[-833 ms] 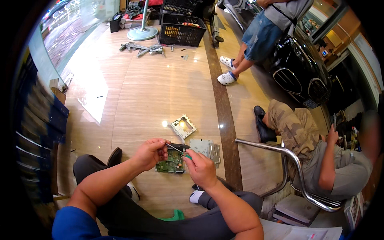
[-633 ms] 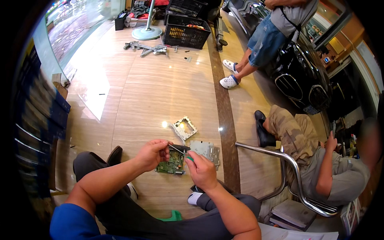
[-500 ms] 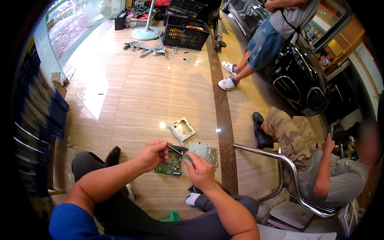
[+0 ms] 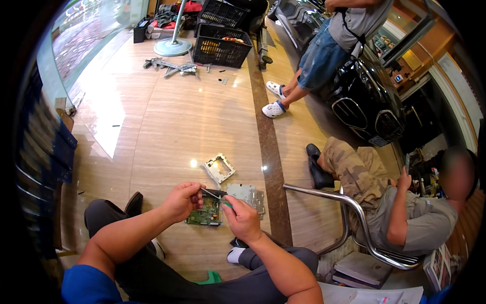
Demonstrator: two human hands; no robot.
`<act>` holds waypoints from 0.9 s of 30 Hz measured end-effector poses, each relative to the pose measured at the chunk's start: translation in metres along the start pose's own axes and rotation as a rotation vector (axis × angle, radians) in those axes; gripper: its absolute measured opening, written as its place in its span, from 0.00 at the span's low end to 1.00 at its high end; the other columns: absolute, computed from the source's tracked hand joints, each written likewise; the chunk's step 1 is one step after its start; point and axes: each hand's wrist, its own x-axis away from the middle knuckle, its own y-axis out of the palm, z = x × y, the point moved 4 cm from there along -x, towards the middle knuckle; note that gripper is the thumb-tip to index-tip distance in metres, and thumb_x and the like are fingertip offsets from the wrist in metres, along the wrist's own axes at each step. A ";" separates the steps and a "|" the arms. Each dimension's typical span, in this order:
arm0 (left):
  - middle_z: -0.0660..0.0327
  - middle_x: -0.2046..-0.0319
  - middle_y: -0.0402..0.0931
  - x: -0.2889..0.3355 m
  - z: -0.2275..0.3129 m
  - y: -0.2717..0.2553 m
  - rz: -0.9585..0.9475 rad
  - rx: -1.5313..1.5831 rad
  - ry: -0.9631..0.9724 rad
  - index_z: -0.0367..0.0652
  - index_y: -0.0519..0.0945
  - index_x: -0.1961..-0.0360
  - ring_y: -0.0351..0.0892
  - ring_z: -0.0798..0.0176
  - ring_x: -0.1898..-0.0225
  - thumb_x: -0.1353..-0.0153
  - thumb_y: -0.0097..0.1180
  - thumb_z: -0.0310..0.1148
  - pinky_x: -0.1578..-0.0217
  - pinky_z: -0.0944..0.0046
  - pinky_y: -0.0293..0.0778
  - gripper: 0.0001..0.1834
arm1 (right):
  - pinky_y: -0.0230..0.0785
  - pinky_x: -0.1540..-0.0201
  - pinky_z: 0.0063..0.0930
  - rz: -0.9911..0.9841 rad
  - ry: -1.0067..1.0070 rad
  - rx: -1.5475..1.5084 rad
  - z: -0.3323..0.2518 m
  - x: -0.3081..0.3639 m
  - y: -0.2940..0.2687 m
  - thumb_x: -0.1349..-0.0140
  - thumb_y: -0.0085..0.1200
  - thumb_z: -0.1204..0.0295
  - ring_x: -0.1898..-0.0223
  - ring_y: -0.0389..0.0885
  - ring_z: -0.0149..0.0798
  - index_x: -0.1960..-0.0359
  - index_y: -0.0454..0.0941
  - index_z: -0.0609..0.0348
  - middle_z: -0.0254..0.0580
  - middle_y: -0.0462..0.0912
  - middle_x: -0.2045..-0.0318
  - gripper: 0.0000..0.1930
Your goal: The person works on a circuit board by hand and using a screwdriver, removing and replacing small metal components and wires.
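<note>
A screwdriver (image 4: pixel 211 194) with a green handle and a thin metal shaft lies slantwise between my hands. My right hand (image 4: pixel 244 221) is closed round its handle. At the shaft's tip, the fingers of my left hand (image 4: pixel 181 202) are pinched together; whether a small piece sits there too is hidden. Below them on the floor lies a green circuit board (image 4: pixel 206 217), partly covered by my hands. A flat grey metal plate (image 4: pixel 244 192) rests to its right. Just beyond is a whitish rectangular frame (image 4: pixel 206 165) with an open middle.
A chrome-armed chair (image 4: pixel 365 223) with a seated person stands at the right. Another person in white clogs (image 4: pixel 274 109) stands farther off by a black car (image 4: pixel 349 104). Black crates (image 4: pixel 223 53), a round stand base (image 4: pixel 173 47) and metal brackets (image 4: pixel 169 67) are at the back.
The whole view has shifted slightly, so the surroundings sit farther left in it. Both hands keep the same hold on the screwdriver, with little movement over the board.
</note>
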 end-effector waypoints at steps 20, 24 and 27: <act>0.63 0.76 0.75 0.001 0.004 0.001 0.007 0.006 0.011 0.42 0.78 0.58 0.75 0.64 0.74 0.30 0.51 0.32 0.67 0.60 0.76 0.07 | 0.75 0.67 0.35 -0.036 0.036 -0.013 -0.003 0.000 -0.004 0.40 0.62 0.72 0.70 0.83 0.50 0.55 0.81 0.60 0.50 0.83 0.68 0.12; 0.64 0.75 0.77 0.001 0.004 -0.001 0.016 -0.045 0.030 0.43 0.78 0.60 0.77 0.63 0.74 0.31 0.52 0.34 0.69 0.61 0.76 0.07 | 0.73 0.70 0.39 -0.012 0.003 -0.002 -0.002 0.001 -0.004 0.39 0.60 0.70 0.72 0.81 0.50 0.55 0.80 0.58 0.47 0.81 0.72 0.12; 0.64 0.75 0.77 -0.002 0.001 -0.003 0.022 -0.037 0.020 0.44 0.78 0.60 0.78 0.63 0.74 0.31 0.52 0.34 0.69 0.62 0.76 0.07 | 0.73 0.70 0.39 0.013 -0.025 0.000 -0.001 0.001 -0.004 0.39 0.60 0.70 0.73 0.81 0.51 0.55 0.80 0.58 0.48 0.81 0.73 0.12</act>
